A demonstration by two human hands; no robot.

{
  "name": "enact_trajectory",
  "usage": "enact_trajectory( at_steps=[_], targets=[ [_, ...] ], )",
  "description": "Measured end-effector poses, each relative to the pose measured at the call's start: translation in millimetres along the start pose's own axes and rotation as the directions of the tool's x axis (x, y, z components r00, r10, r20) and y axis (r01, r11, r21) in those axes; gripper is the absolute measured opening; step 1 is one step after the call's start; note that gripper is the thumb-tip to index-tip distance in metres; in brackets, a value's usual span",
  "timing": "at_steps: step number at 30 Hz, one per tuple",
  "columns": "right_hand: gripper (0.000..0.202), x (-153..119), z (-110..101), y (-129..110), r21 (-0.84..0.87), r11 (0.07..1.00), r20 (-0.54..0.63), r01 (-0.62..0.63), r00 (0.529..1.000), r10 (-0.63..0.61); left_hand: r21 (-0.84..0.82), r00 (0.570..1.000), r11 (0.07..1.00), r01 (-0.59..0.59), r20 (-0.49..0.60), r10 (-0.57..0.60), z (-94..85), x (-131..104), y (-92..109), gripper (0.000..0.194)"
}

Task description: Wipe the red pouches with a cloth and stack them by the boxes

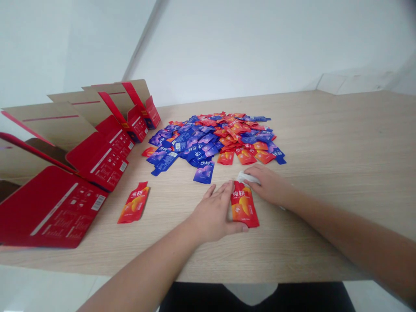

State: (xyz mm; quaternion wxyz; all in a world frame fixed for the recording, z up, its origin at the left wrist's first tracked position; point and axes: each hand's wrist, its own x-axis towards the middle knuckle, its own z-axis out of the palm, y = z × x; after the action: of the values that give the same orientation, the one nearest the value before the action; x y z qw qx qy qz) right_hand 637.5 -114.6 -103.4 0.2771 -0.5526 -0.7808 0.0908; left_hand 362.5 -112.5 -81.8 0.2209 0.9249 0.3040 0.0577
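A red pouch (243, 207) with orange fruit printed on it lies flat on the table in front of me. My left hand (212, 214) rests along its left side, fingers stretched out near the top corner and thumb across the bottom edge. At the pouch's top end, my right hand (268, 184) is closed on a folded white tissue (246, 177), which touches the pouch's neck. Part of the tissue is hidden under the fingers. Another red pouch (134, 203) lies by itself to the left.
A large heap of blue and red pouches (208, 138) spreads across the table's middle, one blue pouch (204, 172) at its front. Several open red cartons (58, 208) stand in a row along the left side. A white wall (260, 47) rises behind the wooden table (341, 151).
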Motion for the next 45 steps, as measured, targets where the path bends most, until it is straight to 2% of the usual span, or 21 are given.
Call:
enact_trajectory(
  at_steps=[2,4,6,8,10,15,19,22,24,27,28,30,31,33,35,37,39,41,45],
  targets=[
    [0.025,-3,-4,-9,0.043,0.998,-0.071,-0.036,0.997,0.039,-0.006,1.0,1.0,-0.005,-0.005,0.005,0.9,0,-1,0.135],
    [0.026,-8,-12,-21,0.111,0.993,-0.045,-0.035,0.998,0.041,-0.01,1.0,1.0,-0.01,-0.009,0.01,1.5,0,-1,0.137],
    [0.025,-14,-21,-34,0.209,0.978,0.131,0.024,0.99,-0.053,-0.008,1.0,1.0,-0.009,-0.005,0.009,1.4,0,-1,0.137],
    [0.024,-19,-28,-43,0.301,0.951,0.334,0.075,0.925,-0.179,-0.003,1.0,1.0,-0.005,0.011,0.005,0.6,-1,0,0.136],
    [0.027,-22,-31,-47,0.332,0.94,0.43,0.081,0.874,-0.228,0.004,1.0,1.0,-0.004,0.03,0.004,-0.6,-1,1,0.134],
    [0.033,-12,-20,-35,0.161,0.986,0.326,0.043,0.941,-0.094,0.029,0.998,0.999,0.018,0.054,-0.019,-2.3,-1,3,0.135],
    [0.026,5,-9,-15,0.04,0.996,0.242,0.077,0.967,-0.084,0.036,0.999,0.999,0.023,0.027,-0.024,-0.2,-2,4,0.134],
    [0.025,12,-1,-4,-0.041,0.998,0.142,0.054,0.989,-0.047,0.049,1.0,0.998,0.024,0.006,-0.025,2.9,-3,5,0.131],
    [0.027,12,1,-2,-0.055,0.998,0.077,0.024,0.997,-0.02,0.056,1.0,0.998,0.026,0.002,-0.026,4.8,-4,6,0.131],
    [0.025,10,-6,-9,0.026,1.0,0.01,0.002,1.0,-0.002,0.052,1.0,0.999,0.015,-0.008,-0.015,6.1,-5,5,0.131],
    [0.025,8,-12,-14,0.078,0.997,0.025,0.0,1.0,-0.002,0.049,1.0,0.999,0.009,-0.014,-0.008,5.9,-5,5,0.132],
    [0.024,3,-25,-29,0.2,0.98,0.157,0.014,0.987,-0.046,0.042,1.0,0.999,0.004,-0.026,-0.003,4.7,-6,5,0.132],
    [0.023,0,-31,-38,0.26,0.965,0.262,0.026,0.96,-0.096,0.04,1.0,0.999,0.005,-0.025,-0.004,3.7,-6,5,0.133],
    [0.016,-7,-41,-54,0.353,0.933,0.442,0.07,0.866,-0.232,0.033,1.0,0.999,0.012,-0.016,-0.011,1.6,-6,6,0.133],
    [0.016,-13,-44,-64,0.377,0.921,0.497,0.102,0.816,-0.294,0.023,1.0,1.0,0.017,-0.015,-0.017,0.1,-6,7,0.133],
    [0.023,-16,-41,-65,0.347,0.93,0.47,0.122,0.835,-0.285,0.014,0.999,1.0,0.015,-0.032,-0.015,-0.4,-5,7,0.134],
    [0.029,-14,-34,-58,0.285,0.951,0.408,0.121,0.882,-0.235,0.01,0.999,1.0,0.009,-0.042,-0.009,-0.3,-5,7,0.133],
    [0.032,-8,-25,-44,0.215,0.971,0.348,0.101,0.921,-0.173,0.007,0.999,1.0,0.011,-0.034,-0.011,0.1,-4,6,0.133],
    [0.027,6,-13,-14,0.085,0.991,0.233,0.099,0.965,-0.116,0.005,0.999,1.0,0.031,-0.011,-0.03,1.0,-4,6,0.131]
  ],
)
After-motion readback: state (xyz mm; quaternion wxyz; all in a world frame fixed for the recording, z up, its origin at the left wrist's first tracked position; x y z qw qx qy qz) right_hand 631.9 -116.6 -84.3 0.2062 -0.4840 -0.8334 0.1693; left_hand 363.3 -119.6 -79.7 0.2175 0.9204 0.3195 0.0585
